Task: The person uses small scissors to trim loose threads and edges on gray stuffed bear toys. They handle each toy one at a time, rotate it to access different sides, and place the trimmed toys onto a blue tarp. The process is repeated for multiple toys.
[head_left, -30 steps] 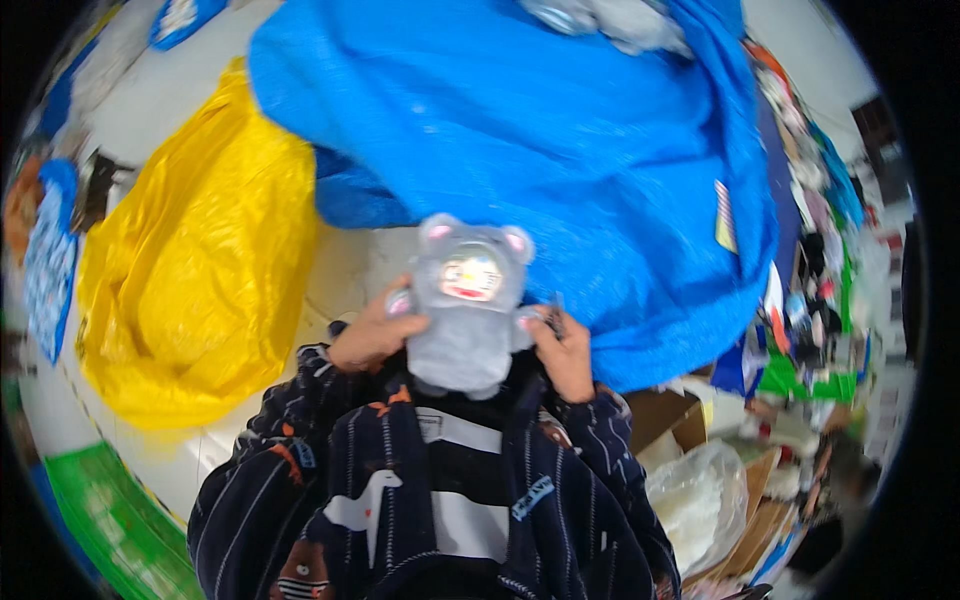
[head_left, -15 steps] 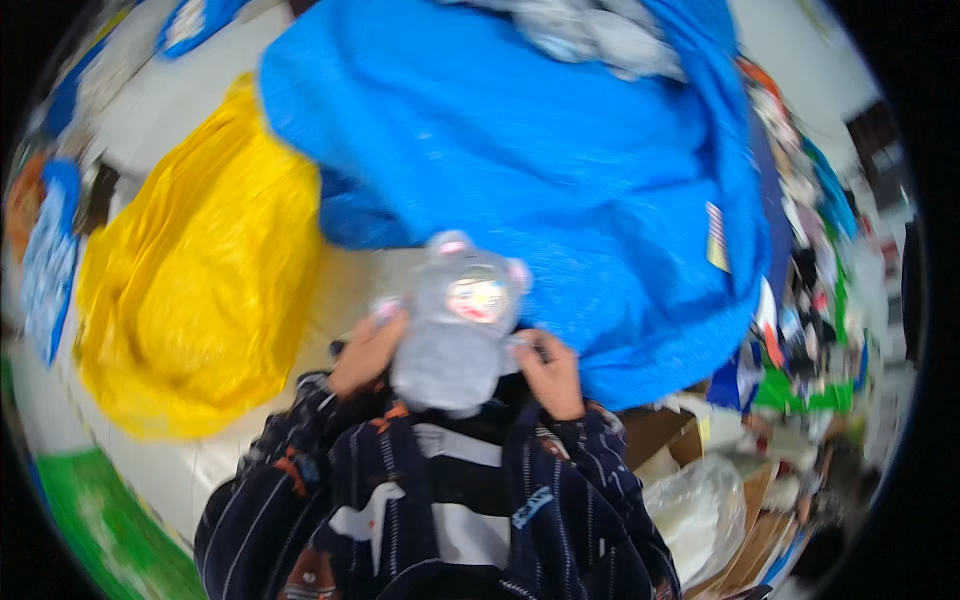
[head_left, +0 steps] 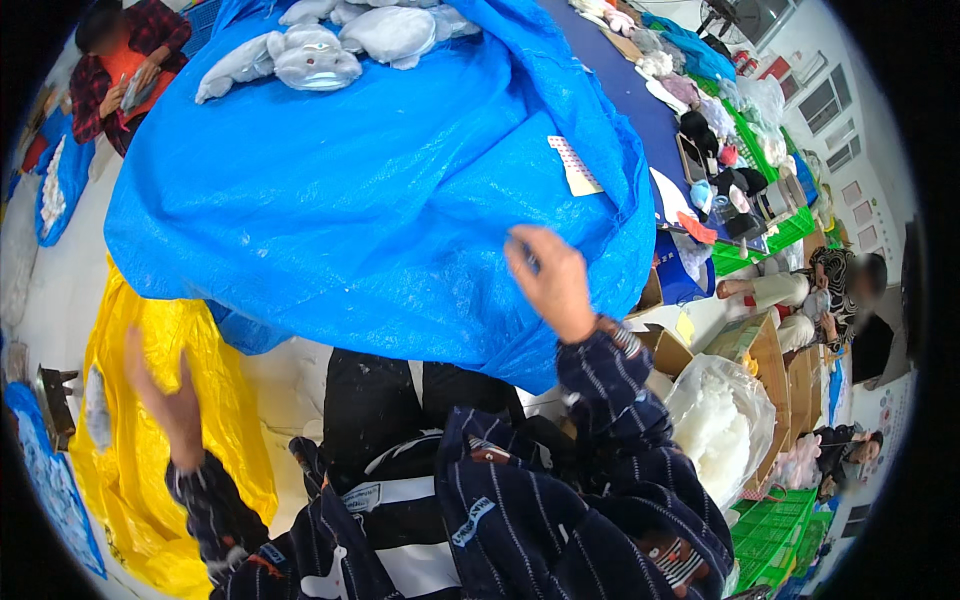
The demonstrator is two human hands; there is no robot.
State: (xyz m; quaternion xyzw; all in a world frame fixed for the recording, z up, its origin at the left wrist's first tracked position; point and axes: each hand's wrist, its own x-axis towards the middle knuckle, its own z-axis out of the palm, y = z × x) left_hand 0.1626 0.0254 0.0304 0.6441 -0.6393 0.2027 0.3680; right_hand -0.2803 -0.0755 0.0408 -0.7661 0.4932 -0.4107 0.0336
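Observation:
My left hand (head_left: 168, 395), blurred by motion, is raised over the yellow sheet (head_left: 230, 460) with thumb and fingers spread and nothing in it. Just left of it is a grey plush toy (head_left: 97, 408), apart from the hand; I cannot tell whether it rests on the yellow sheet. My right hand (head_left: 552, 280) is above the near right part of a large blue sheet (head_left: 360, 200). Its fingers curve loosely, a gap shows by the thumb, and it is empty. Several grey plush pieces (head_left: 318, 58) lie on the blue sheet's far side.
A sticker sheet (head_left: 575, 168) lies on the blue sheet. At right stand cardboard boxes (head_left: 750, 345), a clear bag of white stuffing (head_left: 715, 430) and green crates (head_left: 775, 540). A long table (head_left: 625, 85) carries soft goods. Co-workers sit far left (head_left: 125, 75) and right (head_left: 840, 300).
The grey plush toy that was between my hands is now beside my left hand, released. My left hand swung left, my right hand moved forward over the blue sheet, and the view turned.

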